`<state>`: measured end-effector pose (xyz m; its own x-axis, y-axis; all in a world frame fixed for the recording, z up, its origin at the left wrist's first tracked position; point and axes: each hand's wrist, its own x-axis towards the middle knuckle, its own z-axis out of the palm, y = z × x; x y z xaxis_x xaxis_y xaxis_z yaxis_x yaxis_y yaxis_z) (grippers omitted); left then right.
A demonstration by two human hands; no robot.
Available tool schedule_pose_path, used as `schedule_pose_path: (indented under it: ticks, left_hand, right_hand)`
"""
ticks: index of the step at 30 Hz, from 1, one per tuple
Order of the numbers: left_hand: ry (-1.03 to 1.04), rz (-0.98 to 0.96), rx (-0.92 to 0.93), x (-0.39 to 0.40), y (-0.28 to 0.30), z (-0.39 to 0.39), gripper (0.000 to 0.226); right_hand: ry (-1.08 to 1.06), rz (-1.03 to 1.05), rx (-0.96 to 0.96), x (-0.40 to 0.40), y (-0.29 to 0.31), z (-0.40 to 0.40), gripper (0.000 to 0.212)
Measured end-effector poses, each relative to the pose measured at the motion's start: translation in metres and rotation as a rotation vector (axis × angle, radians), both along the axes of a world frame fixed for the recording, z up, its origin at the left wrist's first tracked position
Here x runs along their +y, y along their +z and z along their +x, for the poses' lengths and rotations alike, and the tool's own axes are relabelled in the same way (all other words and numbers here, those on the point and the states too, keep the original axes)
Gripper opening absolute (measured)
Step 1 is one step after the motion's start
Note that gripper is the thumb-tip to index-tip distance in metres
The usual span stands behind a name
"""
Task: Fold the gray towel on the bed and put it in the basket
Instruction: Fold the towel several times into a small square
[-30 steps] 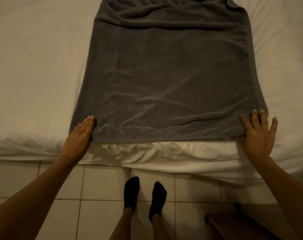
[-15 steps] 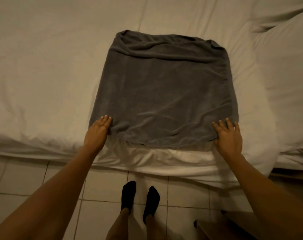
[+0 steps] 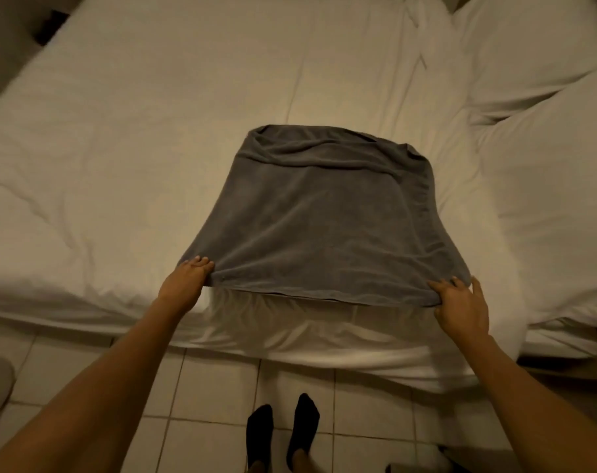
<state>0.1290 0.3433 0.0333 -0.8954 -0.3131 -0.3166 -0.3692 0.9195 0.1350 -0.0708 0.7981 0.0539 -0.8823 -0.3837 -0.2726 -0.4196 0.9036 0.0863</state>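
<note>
Hands [image 3: 184, 279] [image 3: 462, 307] pinch towel [image 3: 321, 220] corners (near edge).

I'm standing in a bedroom: a wide bed [image 3: 187, 138] with white sheets, plump pillows [image 3: 542, 56], pale floor tiles [image 3: 218, 397] underfoot.

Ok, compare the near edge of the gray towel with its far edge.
1. The gray towel's near edge is lifted off the bed and stretched fairly straight; the far edge lies on the sheet.
2. The near edge is pinched at both corners by the left hand and right hand; the far edge is untouched.
3. The far edge is bunched into wrinkles.
Both look layered.
</note>
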Motion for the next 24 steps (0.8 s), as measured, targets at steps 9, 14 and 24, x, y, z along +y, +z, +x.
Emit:
schedule_pose_path:
  ticks: [9,14,24]
  left_hand:
    - [0.047,0.015,-0.003,-0.017,0.034,0.059,0.054]
    - [0.032,0.031,-0.033,-0.029,0.043,0.089,0.052]
    - [0.058,0.073,0.015,-0.023,0.043,0.071,0.05]
  right_hand:
    - [-0.063,-0.005,-0.025,-0.004,0.033,0.067,0.052]
    - [-0.088,0.039,-0.043,-0.001,0.041,0.096,0.052]
    - [-0.147,0.026,-0.034,-0.022,0.045,0.091,0.051]
